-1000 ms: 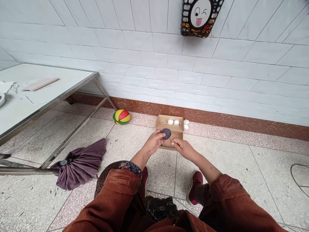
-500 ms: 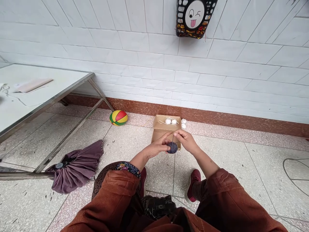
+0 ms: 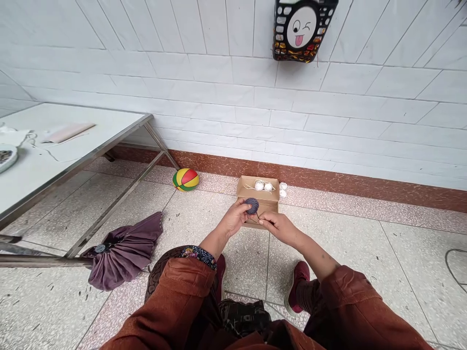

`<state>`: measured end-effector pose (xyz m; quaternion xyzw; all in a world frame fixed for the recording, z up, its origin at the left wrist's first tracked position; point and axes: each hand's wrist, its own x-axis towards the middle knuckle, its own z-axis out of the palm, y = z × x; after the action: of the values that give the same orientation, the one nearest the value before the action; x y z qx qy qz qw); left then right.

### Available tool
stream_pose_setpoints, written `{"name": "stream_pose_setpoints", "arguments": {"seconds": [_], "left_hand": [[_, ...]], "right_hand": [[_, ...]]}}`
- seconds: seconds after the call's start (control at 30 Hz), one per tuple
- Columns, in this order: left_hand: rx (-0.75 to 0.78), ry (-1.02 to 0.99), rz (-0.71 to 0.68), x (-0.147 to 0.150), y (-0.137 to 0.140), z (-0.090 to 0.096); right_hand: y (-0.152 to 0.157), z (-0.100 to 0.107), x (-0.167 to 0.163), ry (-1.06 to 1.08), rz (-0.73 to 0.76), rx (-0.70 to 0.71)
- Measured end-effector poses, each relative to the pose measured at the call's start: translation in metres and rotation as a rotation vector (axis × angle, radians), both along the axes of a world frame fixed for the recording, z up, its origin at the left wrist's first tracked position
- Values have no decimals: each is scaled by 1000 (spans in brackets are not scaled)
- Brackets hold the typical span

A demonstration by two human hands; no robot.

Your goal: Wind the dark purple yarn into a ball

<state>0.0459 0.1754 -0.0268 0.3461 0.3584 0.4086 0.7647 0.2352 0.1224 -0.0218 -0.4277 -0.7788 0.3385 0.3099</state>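
Note:
My left hand (image 3: 235, 217) is closed around a small dark blue-grey ball of yarn (image 3: 251, 205). A short strand of the same yarn runs from the ball to my right hand (image 3: 279, 225), whose thumb and fingertips pinch it just right of the ball. Both hands are held over an open cardboard box (image 3: 273, 208) on the floor and hide part of it. On the box's raised back part lie two white balls (image 3: 259, 185) with loose pale string. More white round pieces (image 3: 283, 189) rest on the floor beside the box.
A red, yellow and green ball (image 3: 186, 180) lies near the wall. To the left are a folded purple umbrella (image 3: 122, 253) and a metal-framed white table (image 3: 105, 116). A black basket (image 3: 304, 31) hangs on the tiled wall. A wire loop (image 3: 452, 267) is at right.
The yarn ball has risen and turned in my left hand. My right hand has gone from above the ball to its lower right, still pinching the strand. The view has shifted slightly left.

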Motion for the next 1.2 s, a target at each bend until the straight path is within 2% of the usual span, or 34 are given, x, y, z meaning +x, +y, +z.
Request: {"name": "stream_pose_setpoints", "arguments": {"seconds": [0.13,0.2,0.3,0.37,0.5,0.63,0.77,0.87,0.93,1.03,1.1,1.2], "left_hand": [[135,268,-142,1,-5,-4],[193,311,-263,1,-8,-6],[220,132,-469,-1,-13,-4],[178,-32,-533,-1,-15,1],[86,-195,-448,-2,-14,9],[15,-179,-258,-2,-7,4],[-15,-69,-106,-1,-2,-2],[37,143,-43,-1,0,-5],[125,291,-57,-1,-1,-7],[276,367,-185,0,-6,-9],[337,315,-326,1,-10,-8],[336,143,-509,2,-16,-1]], "right_hand": [[2,12,7,49,-39,108],[6,11,11,49,-92,145],[12,5,14,55,-161,153],[14,-2,13,65,-197,130],[14,-16,7,48,-289,15],[11,-25,6,-17,-300,-47],[5,-17,6,-10,-228,-63],[0,-2,4,53,-128,-83],[-2,8,4,111,-87,-75],[2,16,7,188,-123,-45],[6,15,10,208,-187,-33],[13,4,12,186,-264,-46]]}}
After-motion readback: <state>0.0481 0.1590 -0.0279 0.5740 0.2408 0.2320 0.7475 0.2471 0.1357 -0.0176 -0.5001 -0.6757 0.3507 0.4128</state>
